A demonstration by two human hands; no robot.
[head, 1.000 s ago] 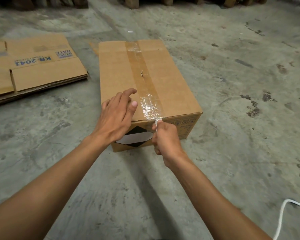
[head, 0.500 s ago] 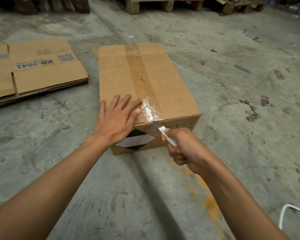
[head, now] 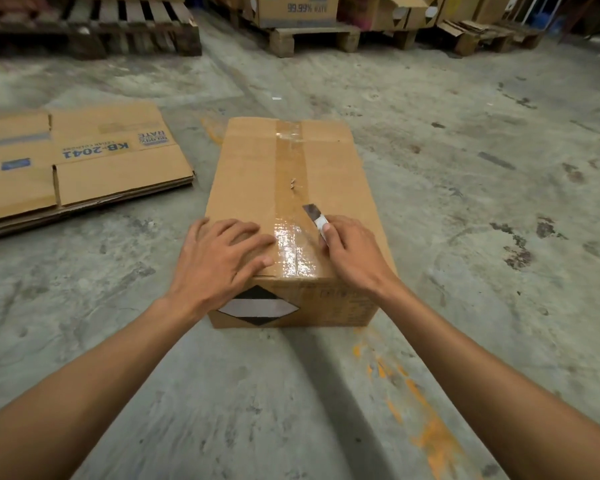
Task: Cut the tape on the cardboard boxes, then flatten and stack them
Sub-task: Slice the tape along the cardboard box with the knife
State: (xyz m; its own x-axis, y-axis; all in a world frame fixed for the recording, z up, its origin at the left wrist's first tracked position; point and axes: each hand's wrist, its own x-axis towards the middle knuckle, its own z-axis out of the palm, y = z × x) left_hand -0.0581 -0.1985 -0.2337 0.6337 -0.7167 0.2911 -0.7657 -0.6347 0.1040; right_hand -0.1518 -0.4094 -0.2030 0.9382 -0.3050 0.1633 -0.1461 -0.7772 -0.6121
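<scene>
A closed cardboard box (head: 257, 174) stands on the concrete floor in front of me. A strip of brown tape (head: 290, 161) runs along the middle of its top, glossy at the near end. My left hand (head: 222, 258) lies flat on the near left part of the top, fingers spread. My right hand (head: 352, 251) grips a small knife (head: 315, 216) with a white handle. Its dark blade points away from me and sits at the right edge of the tape. A black and white diamond label (head: 258, 306) marks the box's near face.
A stack of flattened boxes (head: 77, 164) printed KB-2041 lies on the floor to the left. Wooden pallets (head: 118, 29) and more cardboard boxes (head: 297, 10) line the back. Orange paint marks (head: 426, 420) streak the floor near my right forearm.
My right hand has lifted the knife from the box's near front edge onto the top beside the tape. My left hand has flattened on the lid. The view has moved closer.
</scene>
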